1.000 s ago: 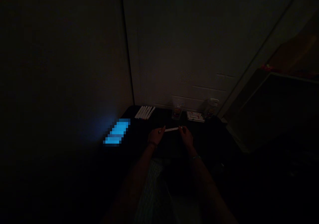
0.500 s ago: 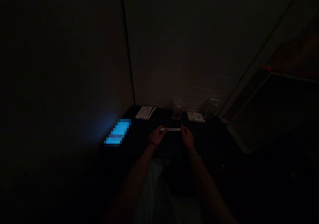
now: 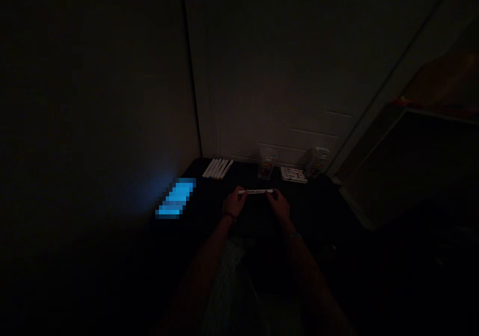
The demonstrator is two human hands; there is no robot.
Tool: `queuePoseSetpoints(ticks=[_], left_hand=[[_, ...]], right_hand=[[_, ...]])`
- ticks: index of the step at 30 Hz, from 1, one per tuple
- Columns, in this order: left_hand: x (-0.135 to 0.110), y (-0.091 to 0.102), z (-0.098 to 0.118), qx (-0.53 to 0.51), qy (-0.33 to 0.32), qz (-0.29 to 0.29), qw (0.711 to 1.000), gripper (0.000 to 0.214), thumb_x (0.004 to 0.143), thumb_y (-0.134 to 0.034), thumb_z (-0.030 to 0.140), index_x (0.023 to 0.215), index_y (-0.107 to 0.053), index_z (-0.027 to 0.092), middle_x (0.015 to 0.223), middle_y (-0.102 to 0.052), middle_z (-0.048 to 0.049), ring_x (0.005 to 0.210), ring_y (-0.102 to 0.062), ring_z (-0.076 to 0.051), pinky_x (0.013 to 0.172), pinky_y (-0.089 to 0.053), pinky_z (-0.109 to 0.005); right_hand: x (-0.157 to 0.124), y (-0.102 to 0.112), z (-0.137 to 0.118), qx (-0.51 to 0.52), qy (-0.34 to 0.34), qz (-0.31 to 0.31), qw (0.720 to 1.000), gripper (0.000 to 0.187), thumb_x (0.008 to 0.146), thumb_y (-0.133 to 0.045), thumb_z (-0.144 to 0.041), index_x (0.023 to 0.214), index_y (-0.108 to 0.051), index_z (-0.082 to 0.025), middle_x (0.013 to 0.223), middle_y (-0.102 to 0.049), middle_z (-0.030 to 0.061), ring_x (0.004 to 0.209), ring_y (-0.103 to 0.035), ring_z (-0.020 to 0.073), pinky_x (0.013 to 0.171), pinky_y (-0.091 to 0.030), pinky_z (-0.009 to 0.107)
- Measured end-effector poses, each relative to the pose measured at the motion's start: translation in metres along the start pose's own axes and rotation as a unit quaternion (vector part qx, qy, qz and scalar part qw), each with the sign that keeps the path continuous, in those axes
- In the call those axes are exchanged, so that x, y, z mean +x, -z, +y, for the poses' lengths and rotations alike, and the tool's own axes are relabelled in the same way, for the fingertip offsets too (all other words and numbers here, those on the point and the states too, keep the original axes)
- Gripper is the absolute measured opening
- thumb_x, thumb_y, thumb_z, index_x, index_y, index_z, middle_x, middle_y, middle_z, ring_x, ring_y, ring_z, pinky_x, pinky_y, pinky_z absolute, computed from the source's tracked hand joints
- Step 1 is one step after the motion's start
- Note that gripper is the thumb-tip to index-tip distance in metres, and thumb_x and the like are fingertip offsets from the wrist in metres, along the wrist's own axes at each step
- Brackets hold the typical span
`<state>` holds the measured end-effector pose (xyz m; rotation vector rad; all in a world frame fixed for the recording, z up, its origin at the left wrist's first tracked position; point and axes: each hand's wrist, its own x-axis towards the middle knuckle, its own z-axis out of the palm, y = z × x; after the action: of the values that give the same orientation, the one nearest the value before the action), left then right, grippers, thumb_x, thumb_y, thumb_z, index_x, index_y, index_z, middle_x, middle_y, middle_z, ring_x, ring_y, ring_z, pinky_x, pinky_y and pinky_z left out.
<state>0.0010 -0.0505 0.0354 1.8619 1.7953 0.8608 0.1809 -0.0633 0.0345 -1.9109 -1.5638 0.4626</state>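
A white marker (image 3: 256, 192) is held level above the dark table, one end in each hand. My left hand (image 3: 234, 203) pinches its left end between thumb and fingers. On the other end, my right hand (image 3: 279, 204) is closed around the tip of the marker. Dim light hides the small print on the barrel and the details of the fingers. Several white markers (image 3: 218, 168) lie side by side at the back left of the table. At the back right, a stack of markers (image 3: 294, 174) lies close together.
Two clear plastic containers with labels, one in the middle (image 3: 266, 167) and one at the right (image 3: 318, 162), stand by the wall. A glowing blue, pixelated screen (image 3: 175, 198) lies at the table's left edge. Walls (image 3: 239, 77) rise behind the dark table (image 3: 322, 201).
My right hand has shifted slightly left along the marker, its fingers now overlapping the right end. The marker has risen a little and tilted slightly.
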Motion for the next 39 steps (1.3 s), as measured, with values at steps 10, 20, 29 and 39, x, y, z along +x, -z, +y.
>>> queuePoseSetpoints(ticks=[10, 20, 29, 39], left_hand=[[0.0024, -0.0019, -0.0015, 0.010, 0.028, -0.002, 1.000, 0.040, 0.079, -0.026, 0.052, 0.098, -0.046, 0.024, 0.085, -0.061, -0.0028, 0.077, -0.056, -0.013, 0.060, -0.034, -0.020], [0.0057, -0.0067, -0.0076, 0.022, 0.019, -0.001, 1.000, 0.043, 0.080, -0.020, 0.052, 0.100, -0.045, 0.024, 0.085, -0.061, -0.0038, 0.077, -0.056, -0.014, 0.060, -0.033, -0.022], [0.0041, -0.0031, -0.0030, 0.030, 0.038, -0.005, 0.999, 0.039, 0.082, -0.021, 0.048, 0.099, -0.045, 0.023, 0.085, -0.061, -0.0044, 0.076, -0.056, -0.014, 0.062, -0.034, -0.022], [0.0055, -0.0049, -0.0056, 0.035, 0.028, -0.004, 0.999, 0.040, 0.081, -0.019, 0.050, 0.098, -0.044, 0.023, 0.084, -0.061, -0.0047, 0.075, -0.057, -0.014, 0.059, -0.032, -0.022]], right_hand=[[-0.0016, 0.0011, -0.0033, -0.005, 0.007, -0.011, 1.000, 0.043, 0.075, -0.035, -0.056, 0.107, -0.049, -0.029, 0.088, -0.059, -0.0022, 0.080, -0.055, 0.0133, 0.069, -0.037, 0.023], [0.0023, -0.0036, 0.0016, -0.011, 0.009, -0.004, 1.000, 0.046, 0.075, -0.035, -0.056, 0.108, -0.050, -0.028, 0.088, -0.060, -0.0017, 0.082, -0.055, 0.0138, 0.071, -0.038, 0.023], [0.0026, -0.0028, 0.0019, -0.011, 0.005, -0.009, 1.000, 0.042, 0.077, -0.033, -0.053, 0.107, -0.051, -0.029, 0.093, -0.060, -0.0011, 0.086, -0.055, 0.0141, 0.072, -0.038, 0.023], [0.0003, -0.0004, -0.0031, -0.024, 0.005, -0.013, 1.000, 0.046, 0.073, -0.037, -0.057, 0.107, -0.050, -0.029, 0.085, -0.061, -0.0021, 0.080, -0.056, 0.0143, 0.068, -0.038, 0.024]])
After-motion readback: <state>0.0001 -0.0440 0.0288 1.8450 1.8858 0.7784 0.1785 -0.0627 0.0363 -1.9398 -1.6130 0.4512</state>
